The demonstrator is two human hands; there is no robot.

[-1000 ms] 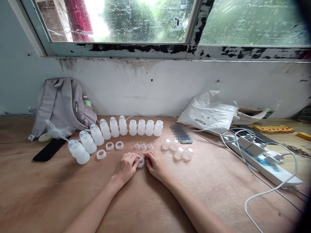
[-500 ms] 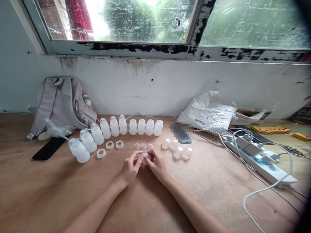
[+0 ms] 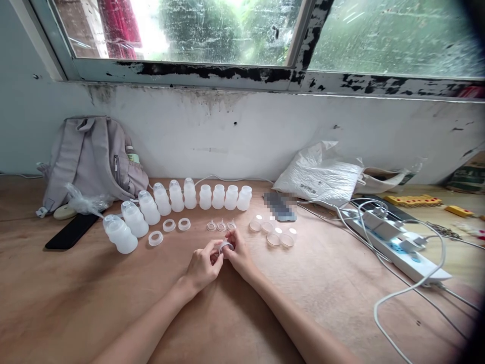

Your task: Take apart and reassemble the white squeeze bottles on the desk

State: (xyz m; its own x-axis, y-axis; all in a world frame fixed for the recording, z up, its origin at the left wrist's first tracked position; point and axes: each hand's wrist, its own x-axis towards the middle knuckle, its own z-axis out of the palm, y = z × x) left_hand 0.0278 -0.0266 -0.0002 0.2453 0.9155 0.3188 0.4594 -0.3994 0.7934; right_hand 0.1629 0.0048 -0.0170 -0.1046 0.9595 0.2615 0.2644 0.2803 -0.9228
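Between my hands is a translucent bottle collar ring (image 3: 226, 246), tilted, with its opening partly toward me. My left hand (image 3: 204, 265) pinches its left side with thumb and fingers. On the other side my right hand (image 3: 239, 253) grips it, the thumb at the near rim. Fingers hide part of the ring, and whether a nipple sits in it I cannot tell. Just beyond my fingers lie three clear nipples (image 3: 221, 226) in a row. To their left rest three loose collar rings (image 3: 168, 225). Several clear domed caps (image 3: 273, 238) lie to the right of my right hand.
Capped baby bottles (image 3: 134, 219) curve along the left, and open bottles (image 3: 219, 196) stand at the back. A backpack (image 3: 91, 156) and black phone (image 3: 71, 231) are at left. Another phone (image 3: 280, 206), a plastic parcel (image 3: 320, 174) and a power strip (image 3: 401, 247) with cables lie right.
The ring has tipped in my fingers, so its opening shows more. My hands stay in nearly the same place on the table. The whole view has shifted slightly.
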